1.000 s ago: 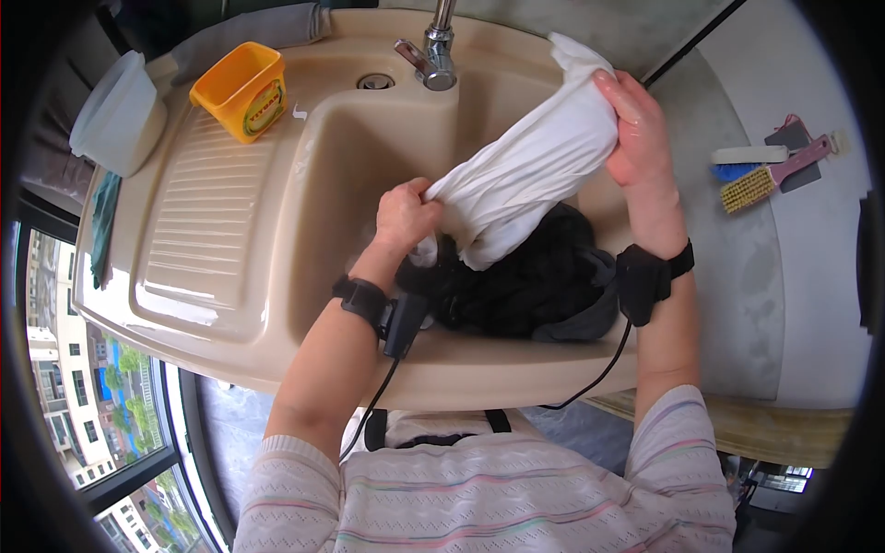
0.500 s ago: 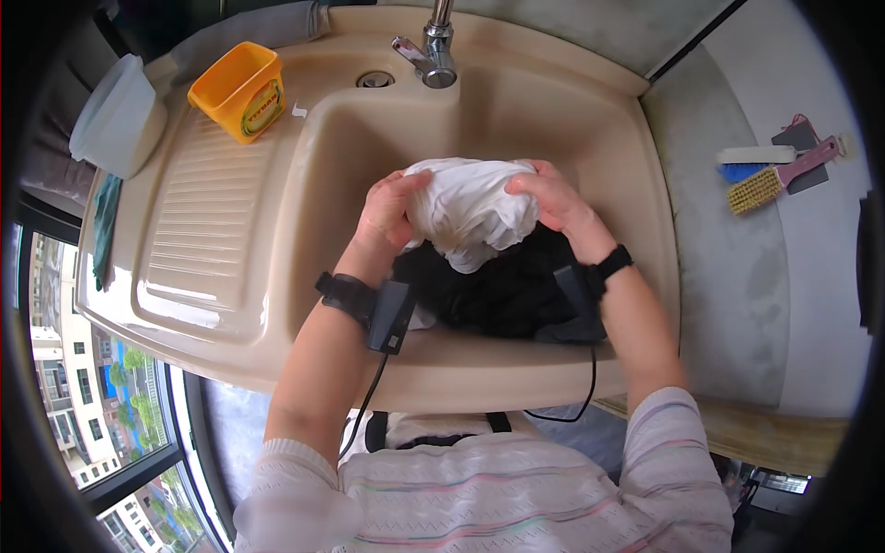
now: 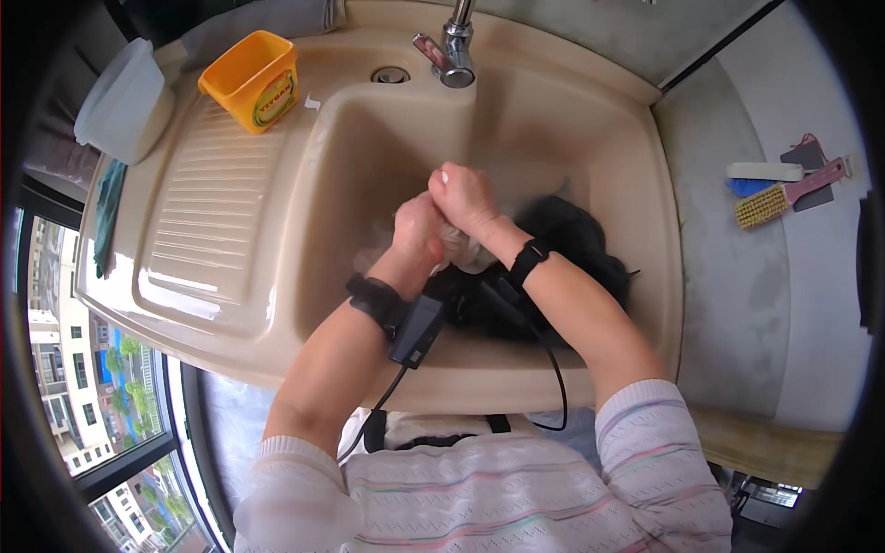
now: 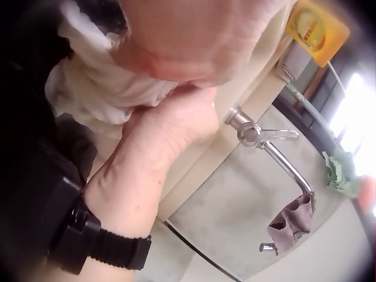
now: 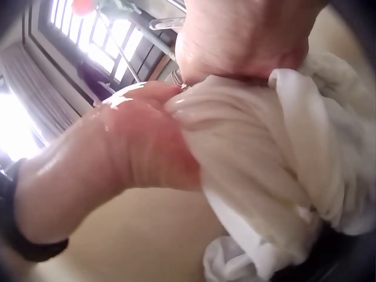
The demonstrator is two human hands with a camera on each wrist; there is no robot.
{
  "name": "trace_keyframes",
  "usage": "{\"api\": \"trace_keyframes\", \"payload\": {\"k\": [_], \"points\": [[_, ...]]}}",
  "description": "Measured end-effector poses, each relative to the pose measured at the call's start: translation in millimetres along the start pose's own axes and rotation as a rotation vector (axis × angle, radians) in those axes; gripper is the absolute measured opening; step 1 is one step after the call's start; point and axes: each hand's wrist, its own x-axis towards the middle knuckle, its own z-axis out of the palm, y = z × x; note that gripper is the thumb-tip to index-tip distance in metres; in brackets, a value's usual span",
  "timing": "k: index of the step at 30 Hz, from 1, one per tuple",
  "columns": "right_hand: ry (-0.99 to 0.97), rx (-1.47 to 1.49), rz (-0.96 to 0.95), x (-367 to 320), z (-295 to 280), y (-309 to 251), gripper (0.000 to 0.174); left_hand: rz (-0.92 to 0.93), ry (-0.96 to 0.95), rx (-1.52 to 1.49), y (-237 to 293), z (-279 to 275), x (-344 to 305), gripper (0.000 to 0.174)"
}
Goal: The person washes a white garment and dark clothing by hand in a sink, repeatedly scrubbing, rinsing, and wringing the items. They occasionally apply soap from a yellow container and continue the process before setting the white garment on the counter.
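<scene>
The grip of the left hand and that of the right hand are both clamped on a white cloth, with the hands touching. The cloth is bunched and twisted between them, its loose folds hanging below, over the left part of the sink basin. Whether those folds touch the black clothes heaped in the basin, mostly to the right, I cannot tell. A dark strap circles each wrist. Beyond the hands, at the far edge, stands the faucet. Left of the basin is a ribbed drainboard, with a yellow tub at its far end, a whitish container farther left, and a green cloth along the left edge. Well to the right are a pink-handled brush and a white brush with blue bristles.
</scene>
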Motion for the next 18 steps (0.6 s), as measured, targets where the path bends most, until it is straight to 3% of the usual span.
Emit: {"api": "trace_keyframes", "payload": {"k": [3, 4, 6, 8, 9, 11, 13, 14, 16, 17, 18], "points": [[0.015, 0.016, -0.049, -10.4, -2.4, -12.7, 0.018, 0.073, -0.024, -0.040, 11.3, 4.6, -17.4, 0.021], [0.039, 0.059, -0.197, -22.5, -5.4, -23.2, 0.018, 0.009, -0.230, -0.108, 16.5, -15.7, -8.9, 0.019], [0.105, 0.148, -0.260, -27.8, -0.7, -21.6, 0.019, -0.021, -0.462, -0.228, 11.5, -28.7, 1.7, 0.015], [0.059, 0.071, -0.010, -10.2, -1.5, 0.5, 0.021, 0.108, -0.035, 0.100, 11.1, 6.4, -16.2, 0.012], [0.020, 0.020, 0.089, 6.1, -6.3, 18.6, 0.022, 0.067, -0.085, 0.206, 24.0, 27.6, -44.8, 0.014], [0.082, 0.093, 0.048, 17.0, -19.4, 28.4, 0.026, 0.039, -0.178, 0.300, 29.9, 25.7, -43.3, 0.016], [0.086, 0.445, 0.115, 32.1, -41.4, 38.2, 0.022, -0.030, -0.365, 0.482, 34.4, 21.9, -41.0, 0.028], [0.004, 0.677, 0.218, 27.5, -71.6, 16.9, 0.019, -0.030, -0.362, 0.480, 33.6, 18.4, -39.2, 0.028], [0.003, 0.837, 0.185, 28.6, -101.6, 7.5, 0.017, 0.342, -0.335, 1.152, 30.9, 12.7, -33.9, 0.031], [0.006, 0.882, 0.166, 27.3, -117.7, -2.3, 0.017, 0.379, -0.245, 1.384, 32.2, 12.4, -31.7, 0.033], [0.022, 0.940, 0.149, 27.8, -132.4, -9.7, 0.016, 0.380, -0.246, 1.383, 32.7, 10.8, -28.4, 0.033]]}}
